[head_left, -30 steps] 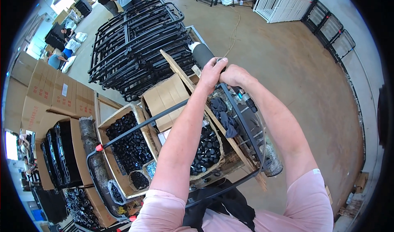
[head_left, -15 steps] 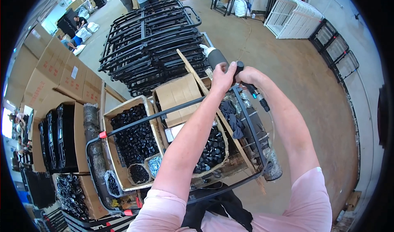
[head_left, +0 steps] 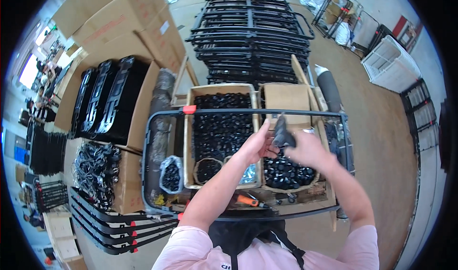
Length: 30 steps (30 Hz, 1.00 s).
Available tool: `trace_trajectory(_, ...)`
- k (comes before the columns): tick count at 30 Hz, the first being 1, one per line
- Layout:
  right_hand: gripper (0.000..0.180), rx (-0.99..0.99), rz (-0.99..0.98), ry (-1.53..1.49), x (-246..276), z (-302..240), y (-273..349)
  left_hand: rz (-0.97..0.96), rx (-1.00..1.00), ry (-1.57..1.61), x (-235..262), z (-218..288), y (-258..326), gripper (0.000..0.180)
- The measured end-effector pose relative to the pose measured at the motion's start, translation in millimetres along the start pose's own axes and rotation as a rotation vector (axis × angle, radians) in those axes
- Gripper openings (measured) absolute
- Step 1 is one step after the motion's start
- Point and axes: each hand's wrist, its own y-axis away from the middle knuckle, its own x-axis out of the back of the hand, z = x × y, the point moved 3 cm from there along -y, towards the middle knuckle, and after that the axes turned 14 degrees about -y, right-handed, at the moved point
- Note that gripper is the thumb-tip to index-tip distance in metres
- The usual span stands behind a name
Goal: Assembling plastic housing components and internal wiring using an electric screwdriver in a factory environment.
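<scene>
My right hand (head_left: 307, 148), slightly blurred, is closed round a dark power tool (head_left: 283, 135) above the boxes. The tool's exact kind is hard to make out. Close beside it, my left hand (head_left: 259, 145) is cupped with thumb and fingers apart, and I see nothing held in it. Beneath both arms lies a black rectangular tube frame (head_left: 219, 111) with rounded corners and red clips (head_left: 189, 109). It rests over a carton (head_left: 189, 141) full of small black plastic parts (head_left: 222, 127). Black round caps (head_left: 288, 172) fill a container below my right hand.
An orange-handled tool (head_left: 248, 201) lies near my waist. Left are a carton of black panels (head_left: 117, 98), a heap of dark fittings (head_left: 95, 167) and stacked cartons (head_left: 109, 21). Black frames (head_left: 250, 36) are piled ahead. White racks (head_left: 393, 62) lean by the right wall.
Both hands have come back from the far right side to over the boxes, with the tool in my right hand. My view has turned left. My left hand has parted from the roll.
</scene>
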Motion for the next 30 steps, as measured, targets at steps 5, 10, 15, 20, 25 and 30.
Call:
trace_trajectory(5, 0.078, 0.351, -0.095, 0.206, -172.6, -72.2, -11.2, 0.391, -0.103, 0.073, 114.1, -62.3, 96.6, 0.057)
trace_trajectory(10, 0.077, 0.348, -0.185, 0.193, -292.5, -119.8, -64.0, 0.884, -0.067, -0.452, 231.8, -75.7, 158.8, 0.06)
trace_trajectory(15, 0.085, 0.331, -0.211, 0.182, -329.9, -147.6, -101.4, 1.02, -0.081, -0.681, 287.9, -64.7, 170.4, 0.062)
trace_trajectory(20, 0.089, 0.365, -0.141, 0.154, -336.9, -140.9, -122.1, 1.085, -0.102, -0.723, 305.8, -69.6, 155.7, 0.062)
trace_trajectory(25, 0.075, 0.312, -0.102, 0.143, -341.1, -141.4, -133.3, 1.068, -0.111, -0.673, 317.0, -70.0, 147.3, 0.06)
trace_trajectory(30, 0.077, 0.298, -0.07, 0.103, -336.6, -138.2, -135.9, 1.019, -0.089, -0.725, 317.1, -61.2, 144.3, 0.064)
